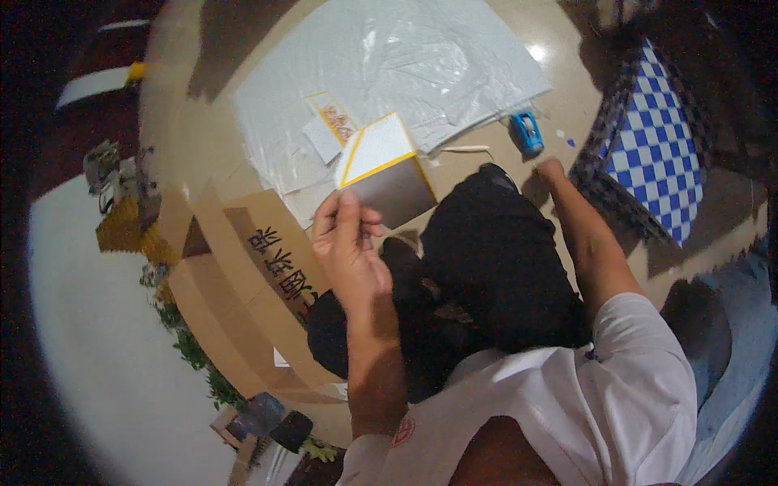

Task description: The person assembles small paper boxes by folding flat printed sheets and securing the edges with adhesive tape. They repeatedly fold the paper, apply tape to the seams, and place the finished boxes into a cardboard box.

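The person sits low on the tan floor [502,49], dark trousers [494,259] filling the middle of the view. The left hand [347,247] is up in front, fingers [350,212] pinched together on the lower corner of a folded white card box with yellow edging [387,168], holding it tilted so one white face and one shaded grey face show. The right hand [551,170] is stretched out well apart from the left, down by the floor near a small blue tape dispenser [526,131]; whether it grips anything I cannot tell from here, the fingers are hidden. Behind the box lies a wide sheet of crinkled clear plastic over white sheets [405,65], with a small printed card [334,121] resting on it. To the left a brown cardboard carton [235,275] with dark lettering lies open, and off to the right sits a blue-and-white chequered bag [660,146].
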The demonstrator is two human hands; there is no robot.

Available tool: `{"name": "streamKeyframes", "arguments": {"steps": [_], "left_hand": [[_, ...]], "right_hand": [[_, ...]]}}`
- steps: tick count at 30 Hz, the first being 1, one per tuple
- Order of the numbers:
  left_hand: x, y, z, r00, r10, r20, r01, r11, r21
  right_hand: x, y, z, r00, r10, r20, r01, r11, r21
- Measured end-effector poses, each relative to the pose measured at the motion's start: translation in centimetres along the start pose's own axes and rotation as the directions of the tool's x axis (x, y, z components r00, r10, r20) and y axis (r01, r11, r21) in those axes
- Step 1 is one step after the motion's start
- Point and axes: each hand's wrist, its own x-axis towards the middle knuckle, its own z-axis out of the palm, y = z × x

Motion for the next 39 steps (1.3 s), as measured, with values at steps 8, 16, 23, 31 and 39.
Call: {"name": "streamKeyframes", "arguments": {"steps": [8,16,23,31,39], "left_hand": [[-0.9,0.5,-0.3,0.975,0.183,-0.125,-0.182,0.983,0.015],[-1.8,1.9,0.2,0.882,0.435,-0.18,-0.442,0.897,-0.003],[-3.6,2.9,-0.7,0.722,0.678,-0.142,-0.668,0.735,0.113],[-4.4,5.0,-3.2,0.505,0.856,-0.11,-0.8,0.512,0.314],[-4.4,5.4,-4.1,0.356,0.931,-0.08,-0.865,0.361,0.35]], "right_hand": [[-10.8,-13.6,-10.1,0.979,-0.116,-0.169,0.198,0.331,0.923],[-32.1,-32.1,-25.6,0.649,-0.535,-0.54,0.642,0.004,0.767],[-35.2,-35.1,-23.4,0.69,-0.507,-0.517,0.575,-0.051,0.817],[-37.2,-37.1,-22.4,0.687,-0.517,-0.51,0.565,-0.061,0.823],[-39.2,-38.4,-23.2,0.725,-0.552,-0.413,0.536,0.075,0.841]]}}
